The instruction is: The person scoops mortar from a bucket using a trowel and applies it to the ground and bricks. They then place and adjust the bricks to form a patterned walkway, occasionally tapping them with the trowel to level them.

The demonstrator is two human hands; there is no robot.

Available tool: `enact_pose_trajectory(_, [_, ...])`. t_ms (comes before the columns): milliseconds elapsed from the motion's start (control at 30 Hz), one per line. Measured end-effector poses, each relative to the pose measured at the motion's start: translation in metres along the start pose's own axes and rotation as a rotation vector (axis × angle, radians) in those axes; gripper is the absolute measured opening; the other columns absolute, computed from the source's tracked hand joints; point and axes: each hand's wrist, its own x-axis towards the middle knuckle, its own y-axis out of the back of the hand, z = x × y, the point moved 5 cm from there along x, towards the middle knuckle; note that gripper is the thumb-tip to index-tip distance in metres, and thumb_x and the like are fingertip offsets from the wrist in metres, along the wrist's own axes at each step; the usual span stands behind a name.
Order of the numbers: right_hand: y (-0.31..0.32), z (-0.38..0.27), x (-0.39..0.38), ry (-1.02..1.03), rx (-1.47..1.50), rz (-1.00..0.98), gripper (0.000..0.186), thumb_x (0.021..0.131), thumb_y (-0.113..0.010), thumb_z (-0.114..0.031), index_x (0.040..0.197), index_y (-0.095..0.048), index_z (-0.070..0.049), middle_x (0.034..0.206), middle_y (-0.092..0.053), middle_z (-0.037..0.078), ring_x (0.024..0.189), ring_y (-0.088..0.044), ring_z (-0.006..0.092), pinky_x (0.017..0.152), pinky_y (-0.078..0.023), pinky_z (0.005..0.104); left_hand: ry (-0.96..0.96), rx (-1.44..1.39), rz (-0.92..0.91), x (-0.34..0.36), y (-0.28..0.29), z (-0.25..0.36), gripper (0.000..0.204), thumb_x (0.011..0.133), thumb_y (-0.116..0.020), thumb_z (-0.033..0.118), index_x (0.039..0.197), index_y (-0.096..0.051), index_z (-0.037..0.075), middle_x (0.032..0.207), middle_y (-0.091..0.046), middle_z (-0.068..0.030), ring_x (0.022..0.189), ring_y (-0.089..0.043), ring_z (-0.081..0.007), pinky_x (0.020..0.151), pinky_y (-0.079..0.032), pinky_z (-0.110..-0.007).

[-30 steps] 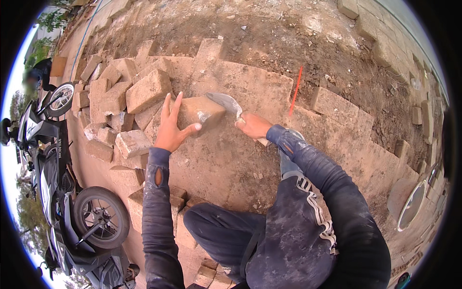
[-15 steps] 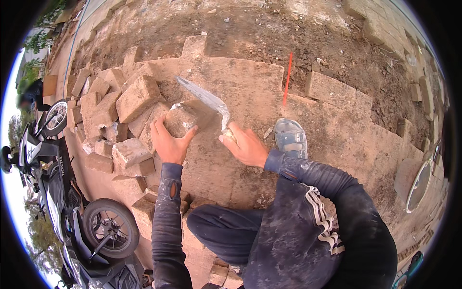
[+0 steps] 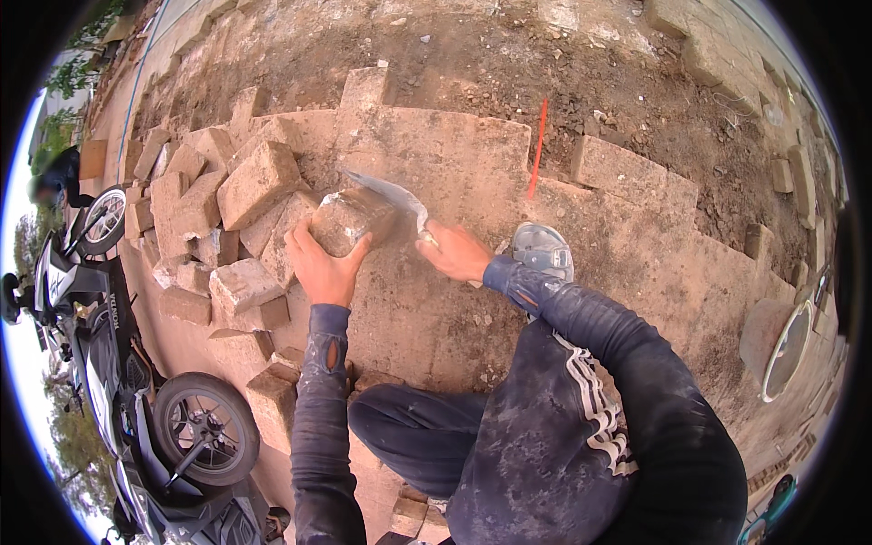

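Note:
My left hand (image 3: 325, 265) grips a brown block (image 3: 352, 218) from its near side, thumb on the right and fingers on the left. Whitish residue marks the block's upper left edge. My right hand (image 3: 456, 251) is closed round the handle of a trowel (image 3: 392, 193). The trowel's grey blade points up and to the left, its edge at the block's far right side; whether it touches cannot be told. Just left of the held block lies a heap of similar blocks (image 3: 258, 186).
A paved surface (image 3: 427, 336) spreads under me, with loose soil (image 3: 454, 64) beyond it. An orange-red rod (image 3: 539, 150) lies at its far edge. A bucket (image 3: 779, 345) is at the right. A motorcycle (image 3: 118, 363) and another person (image 3: 62, 177) are at the left.
My right hand has shifted slightly up and right, swinging the trowel blade down and closer to the block. The left hand keeps its hold on the block, now turned slightly.

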Motion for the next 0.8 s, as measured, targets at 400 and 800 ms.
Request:
enact_pose_trajectory(400, [0.01,0.009,-0.006,-0.303,0.078,-0.221,0.042,0.096,-0.056,-0.035,0.114,-0.058,0.003,0.077,-0.068,0.024,0.077,-0.068,0.0438,0.067,-0.053,0.0492,0.242,-0.616,0.001,-0.034,-0.016,-0.04,0.091,0.071,-0.092,0.025,0.141,-0.04,-0.001,0.139,-0.048,-0.0198,0.126,-0.052,-0.0308,0.105,-0.046,-0.043])
enact_pose_trajectory(800, [0.057,-0.095,-0.076,0.668,-0.737,0.016,0.02,0.092,-0.063,-0.021,0.105,-0.055,-0.008,0.081,-0.057,0.011,0.054,-0.063,0.0281,0.046,-0.049,0.0396,0.853,-1.709,-0.123,-0.064,-0.106,-0.071,0.057,0.101,-0.055,0.036,0.147,-0.042,0.005,0.139,-0.058,-0.0161,0.111,-0.067,-0.0304,0.095,-0.057,-0.045])
